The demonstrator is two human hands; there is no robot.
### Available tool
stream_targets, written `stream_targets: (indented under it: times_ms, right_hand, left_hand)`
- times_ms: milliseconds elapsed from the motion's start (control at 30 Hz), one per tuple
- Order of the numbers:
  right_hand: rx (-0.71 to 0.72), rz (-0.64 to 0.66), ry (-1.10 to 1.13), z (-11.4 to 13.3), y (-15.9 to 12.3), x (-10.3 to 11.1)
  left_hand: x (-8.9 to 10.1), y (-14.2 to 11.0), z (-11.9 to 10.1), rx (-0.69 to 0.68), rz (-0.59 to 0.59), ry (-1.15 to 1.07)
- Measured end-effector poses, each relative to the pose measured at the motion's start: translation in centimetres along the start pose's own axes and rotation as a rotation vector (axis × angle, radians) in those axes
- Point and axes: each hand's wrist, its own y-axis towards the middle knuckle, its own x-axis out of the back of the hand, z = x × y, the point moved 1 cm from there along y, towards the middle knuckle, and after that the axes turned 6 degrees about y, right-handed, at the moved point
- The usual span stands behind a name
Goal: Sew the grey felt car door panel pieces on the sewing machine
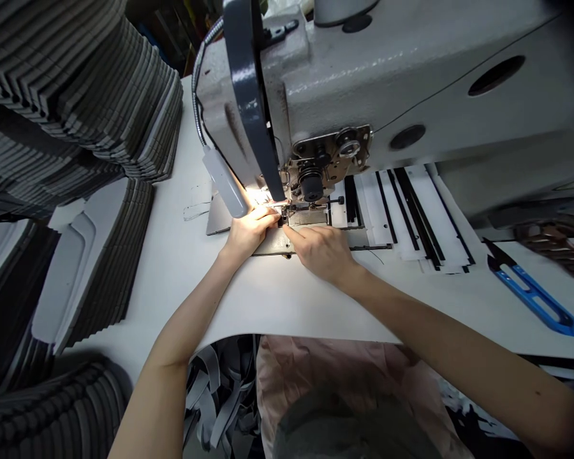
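A grey industrial sewing machine (411, 83) fills the upper right, with a lamp lighting its needle area (287, 213). My left hand (249, 233) lies at the needle's left, fingers pressed together on a small dark piece (283, 220) under the presser foot. My right hand (323, 252) rests just right of the needle, fingers curled, forefinger reaching to the same piece. What the fingers pinch is too small to name.
Tall stacks of grey and black cut pieces (90, 83) stand at the left, more (95, 255) lying lower. White and black strips (411, 217) lie right of the needle. Blue thread snips (530, 290) sit at the far right on the white table (277, 299).
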Motion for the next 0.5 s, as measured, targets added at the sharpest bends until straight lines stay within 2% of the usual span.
stream_targets:
  times_ms: [233, 433, 500]
  right_hand:
    - [-0.014, 0.010, -0.005, 0.25, 0.00, 0.19]
    - [-0.027, 0.037, -0.003, 0.47, -0.17, 0.47]
    - [-0.019, 0.039, 0.005, 0.62, -0.70, 0.53]
  left_hand:
    - [-0.08, -0.17, 0.11, -0.025, 0.002, -0.008]
    - [-0.30, -0.22, -0.13, -0.069, -0.073, 0.028]
    - [0.06, -0.16, -0.30, -0.034, -0.077, 0.058]
